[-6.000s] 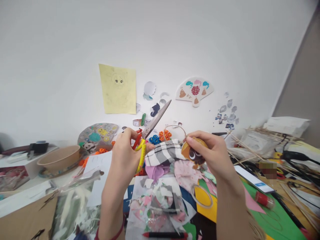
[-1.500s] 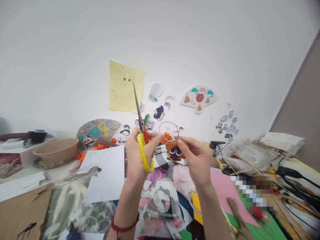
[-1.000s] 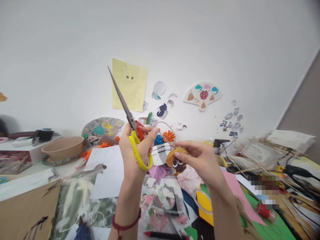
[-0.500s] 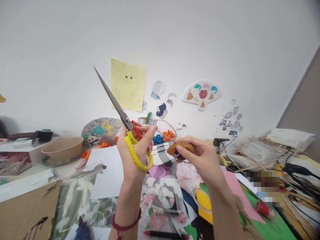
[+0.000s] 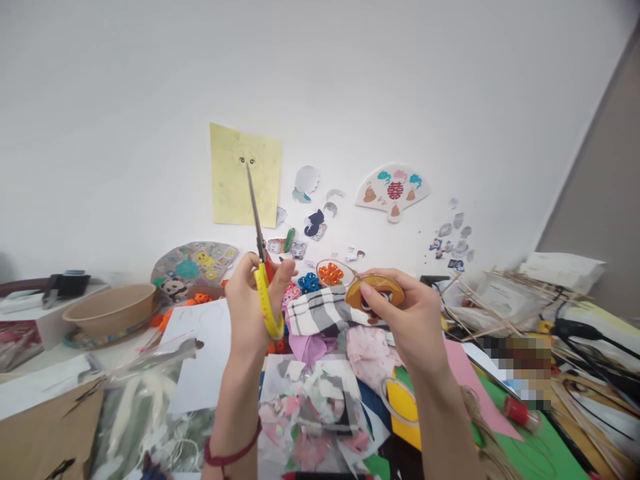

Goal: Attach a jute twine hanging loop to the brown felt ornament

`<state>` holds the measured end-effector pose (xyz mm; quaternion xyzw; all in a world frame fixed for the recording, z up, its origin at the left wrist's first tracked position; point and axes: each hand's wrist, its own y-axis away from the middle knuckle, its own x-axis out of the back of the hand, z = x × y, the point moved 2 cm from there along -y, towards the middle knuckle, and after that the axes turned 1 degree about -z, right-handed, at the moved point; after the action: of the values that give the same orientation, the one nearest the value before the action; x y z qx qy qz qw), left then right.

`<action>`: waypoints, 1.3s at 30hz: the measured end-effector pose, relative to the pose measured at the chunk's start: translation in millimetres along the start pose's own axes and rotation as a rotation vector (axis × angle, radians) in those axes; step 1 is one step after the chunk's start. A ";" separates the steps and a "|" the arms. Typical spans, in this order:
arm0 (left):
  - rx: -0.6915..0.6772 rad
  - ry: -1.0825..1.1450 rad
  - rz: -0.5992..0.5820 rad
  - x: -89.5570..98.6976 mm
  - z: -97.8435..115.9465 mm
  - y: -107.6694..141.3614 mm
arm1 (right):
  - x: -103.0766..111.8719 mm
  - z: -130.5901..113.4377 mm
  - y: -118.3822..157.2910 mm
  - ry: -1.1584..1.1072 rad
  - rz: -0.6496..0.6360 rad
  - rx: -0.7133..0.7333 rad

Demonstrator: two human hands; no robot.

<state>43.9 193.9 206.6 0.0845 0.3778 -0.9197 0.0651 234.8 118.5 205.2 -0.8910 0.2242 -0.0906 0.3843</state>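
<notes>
In the head view, the left hand (image 5: 255, 293) is closed round the yellow-and-red handles of the scissors (image 5: 271, 307), blades pointing up. The right hand (image 5: 400, 300) pinches a brown cartoon-faced ornament (image 5: 375, 293) between thumb and fingers, above the table; a loop of twine (image 5: 320, 267) extends from it. Beneath lie checked cloth (image 5: 317, 312), pink cloth (image 5: 370, 353) and a plastic bag of paper scraps (image 5: 320, 420). A tan bowl (image 5: 110, 310) sits at the left, thin sticks (image 5: 480, 317) at the right. Behind, a white wall (image 5: 320, 80) bears a yellow drawing (image 5: 245, 193) and a painted fan (image 5: 393, 190).
</notes>
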 end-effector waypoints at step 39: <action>-0.425 -0.583 -0.570 31.3 21.3 4.4 | 37.6 -13.5 -4.7 -0.085 -0.216 0.113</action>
<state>11.9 174.0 212.0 -0.3003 0.5322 -0.7884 -0.0712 265.1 94.9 217.5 -0.8898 0.1050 -0.1063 0.4312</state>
